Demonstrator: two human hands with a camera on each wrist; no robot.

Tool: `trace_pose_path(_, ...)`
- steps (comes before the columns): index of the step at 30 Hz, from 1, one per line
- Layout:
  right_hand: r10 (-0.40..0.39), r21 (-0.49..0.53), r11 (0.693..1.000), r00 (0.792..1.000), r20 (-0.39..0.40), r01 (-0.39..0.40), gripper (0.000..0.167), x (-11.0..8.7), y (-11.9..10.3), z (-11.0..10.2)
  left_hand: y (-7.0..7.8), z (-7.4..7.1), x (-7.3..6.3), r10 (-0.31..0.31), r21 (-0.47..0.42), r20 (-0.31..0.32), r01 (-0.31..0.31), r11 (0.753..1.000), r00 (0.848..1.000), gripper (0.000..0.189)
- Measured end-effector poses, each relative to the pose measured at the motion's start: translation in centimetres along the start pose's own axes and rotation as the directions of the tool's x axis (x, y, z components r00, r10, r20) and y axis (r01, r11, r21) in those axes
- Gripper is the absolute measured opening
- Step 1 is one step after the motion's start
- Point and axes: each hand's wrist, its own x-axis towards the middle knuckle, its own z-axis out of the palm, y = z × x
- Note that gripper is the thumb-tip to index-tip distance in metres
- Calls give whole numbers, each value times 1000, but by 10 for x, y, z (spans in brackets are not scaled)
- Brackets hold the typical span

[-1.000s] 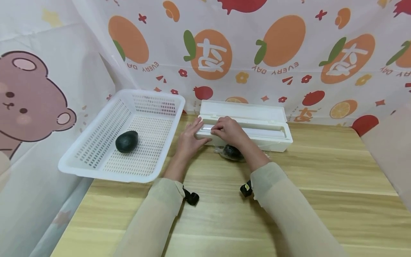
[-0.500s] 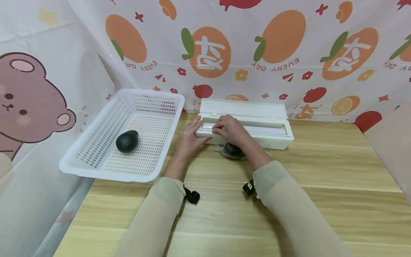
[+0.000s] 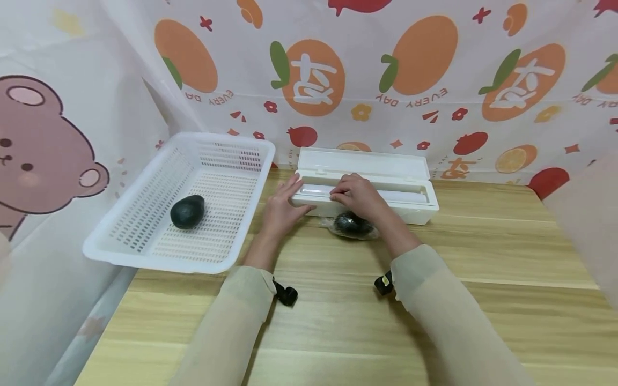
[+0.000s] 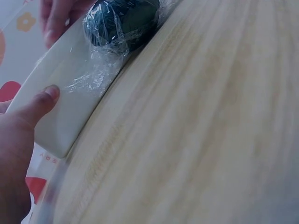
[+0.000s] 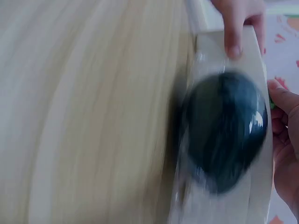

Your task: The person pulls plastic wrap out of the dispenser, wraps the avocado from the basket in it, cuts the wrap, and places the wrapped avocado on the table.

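A long white cling film box (image 3: 410, 215) lies at the back of the table, its lid raised and a film roll (image 3: 401, 196) inside. My left hand (image 3: 282, 212) grips its left end, thumb (image 4: 44, 100) on the front face. At the box's upper front edge, my right hand (image 3: 359, 197) pinches a small green piece (image 5: 272, 103), mostly hidden by the fingers, which looks like a slide cutter. Against the box front rests a dark green avocado-like fruit (image 3: 351, 224), covered by clear film (image 4: 100, 65). The right wrist view shows this fruit blurred.
A white perforated basket (image 3: 145, 262) stands to the left, holding another dark green fruit (image 3: 188, 212) without film on it. Behind the box hangs a printed cloth (image 3: 367, 69). The wooden table (image 3: 333, 321) stretches toward me and to the right.
My right hand has slid to the right along the box's front edge, so more of the film-covered fruit shows. The left hand has kept its grip on the left end.
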Motion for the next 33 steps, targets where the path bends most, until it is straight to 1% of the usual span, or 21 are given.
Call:
trace_pose_path(3,36,8,999,999,-4,-36,17,-14,8,-6,4,6,-2,-28,-25,3,28,999,1000,73)
trace_pose_path(8,62,7,998,998,14,-62,17,-19,9,-8,1,4,-5,-46,-56,37,48,997,998,75)
trace_pose_path(12,59,-1,998,998,15,-59,17,-22,10,-10,0,2,-6,-63,-58,26,64,996,998,76)
trace_pose_path(18,55,-18,998,998,-1,-55,17,-26,13,-16,2,-2,-4,-53,-52,29,54,997,998,76)
trace_pose_path(24,45,-27,999,999,-17,-46,17,-33,16,-21,1,-1,-4,-50,-56,20,51,997,999,76)
trace_pose_path(28,51,-28,998,998,-32,-52,17,-38,18,-25,1,-1,-4,-43,-58,11,44,997,999,76)
trace_pose_path(33,67,-39,997,997,-32,-69,18,-43,21,-28,2,0,-3,-34,-56,9,34,998,999,75)
